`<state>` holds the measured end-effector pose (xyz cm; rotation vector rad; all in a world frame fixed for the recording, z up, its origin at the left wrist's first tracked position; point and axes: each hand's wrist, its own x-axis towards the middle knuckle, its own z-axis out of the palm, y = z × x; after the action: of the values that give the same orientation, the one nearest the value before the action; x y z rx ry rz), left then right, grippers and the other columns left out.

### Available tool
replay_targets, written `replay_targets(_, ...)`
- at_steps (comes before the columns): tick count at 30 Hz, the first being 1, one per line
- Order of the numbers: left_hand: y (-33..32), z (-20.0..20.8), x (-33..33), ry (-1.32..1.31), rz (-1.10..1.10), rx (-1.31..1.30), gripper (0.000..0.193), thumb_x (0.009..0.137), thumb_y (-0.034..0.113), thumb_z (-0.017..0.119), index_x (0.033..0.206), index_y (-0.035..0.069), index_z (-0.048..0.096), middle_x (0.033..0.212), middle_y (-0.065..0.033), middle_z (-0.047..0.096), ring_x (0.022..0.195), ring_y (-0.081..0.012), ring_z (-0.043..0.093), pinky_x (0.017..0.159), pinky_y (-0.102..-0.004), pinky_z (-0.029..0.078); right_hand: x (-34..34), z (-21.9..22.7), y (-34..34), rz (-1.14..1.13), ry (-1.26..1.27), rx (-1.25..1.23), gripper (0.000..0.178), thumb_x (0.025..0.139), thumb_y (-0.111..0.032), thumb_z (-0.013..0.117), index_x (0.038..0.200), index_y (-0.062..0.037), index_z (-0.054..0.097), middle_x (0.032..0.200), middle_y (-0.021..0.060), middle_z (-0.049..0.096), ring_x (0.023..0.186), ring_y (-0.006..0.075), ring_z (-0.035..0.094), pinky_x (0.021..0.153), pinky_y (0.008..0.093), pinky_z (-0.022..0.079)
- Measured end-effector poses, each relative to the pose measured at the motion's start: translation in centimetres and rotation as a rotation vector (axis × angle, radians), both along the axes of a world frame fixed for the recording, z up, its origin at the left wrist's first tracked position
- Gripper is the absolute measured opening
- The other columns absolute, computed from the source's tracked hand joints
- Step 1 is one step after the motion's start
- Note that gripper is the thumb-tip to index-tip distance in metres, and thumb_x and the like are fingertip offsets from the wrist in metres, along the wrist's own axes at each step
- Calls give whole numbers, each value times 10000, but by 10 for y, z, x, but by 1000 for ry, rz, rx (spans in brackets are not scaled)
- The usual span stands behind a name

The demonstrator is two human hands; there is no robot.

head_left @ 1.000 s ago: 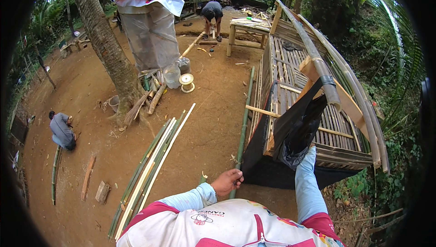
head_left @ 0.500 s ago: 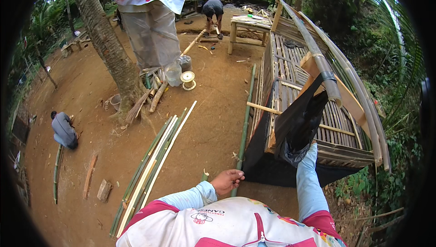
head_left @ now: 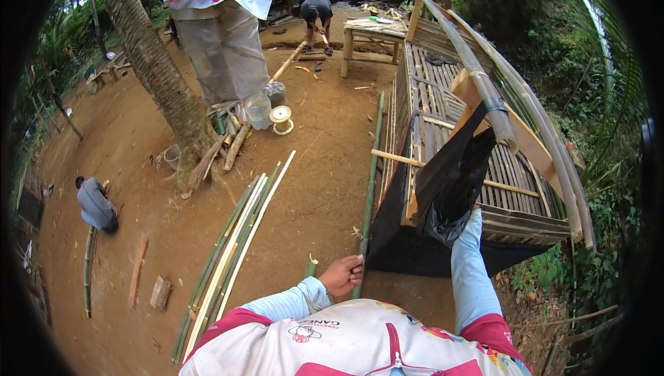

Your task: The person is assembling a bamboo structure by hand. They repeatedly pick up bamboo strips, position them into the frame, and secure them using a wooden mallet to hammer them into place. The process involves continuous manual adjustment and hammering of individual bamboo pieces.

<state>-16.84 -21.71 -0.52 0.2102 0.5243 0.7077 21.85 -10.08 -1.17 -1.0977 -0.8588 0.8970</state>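
Note:
My left hand (head_left: 341, 276) is closed with curled, pressed-together fingers, beside the near corner of a black sheet (head_left: 408, 262) that wraps the low side of a slatted bamboo frame (head_left: 505, 168). Whatever its fingertips may pinch is too small to make out. Reaching forward, my right arm (head_left: 473, 258) ends under a hanging black plastic sheet (head_left: 453, 189). Only a sliver of my right hand (head_left: 477, 208) shows at the frame's near edge; its fingers are hidden. A thick bamboo pole (head_left: 487, 92) slants above the slats.
Long split bamboo strips (head_left: 238, 251) lie on the ground at left. A green pole (head_left: 373, 168) runs along the frame. One person (head_left: 97, 204) squats far left; another (head_left: 317, 16) bends over near a bamboo table (head_left: 373, 30). A tree trunk (head_left: 152, 65) and wrapped stack (head_left: 218, 51) stand behind.
The view has shifted slightly, so the surroundings sit a little higher and further left. My left hand has drawn slightly back from the black sheet's corner; my right arm stays stretched forward.

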Motion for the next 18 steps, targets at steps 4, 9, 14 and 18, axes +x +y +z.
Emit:
replay_targets(4,-1,-2,1,32,-13,-26,187,985,221,494,822,129,493,635,52,363,520,-62,298,479,-217,288,8,-16,7,-29,135,3,268,890,48,478,1134,-45,538,960,62,602,833,135,566,733,252,468)
replay_targets(9,-7,-3,5,119,-30,-49,118,959,179,535,853,127,534,630,69,370,526,-46,313,472,-207,282,11,-18,10,-25,214,36,213,880,32,534,1073,-59,529,872,66,586,760,134,553,660,270,461)
replay_targets(14,-13,0,17,290,-41,17,65,906,144,621,882,120,565,638,85,393,517,-32,338,444,-202,269,-8,8,2,-86,8,55,149,881,-18,587,1007,-57,519,796,65,564,687,138,537,622,276,456)
replay_targets(18,-21,4,29,432,-31,65,119,895,191,647,851,123,559,599,83,383,480,-39,314,435,-218,253,-41,59,-25,-394,-909,15,171,879,-99,632,1003,-33,535,806,131,597,706,218,573,680,325,473)
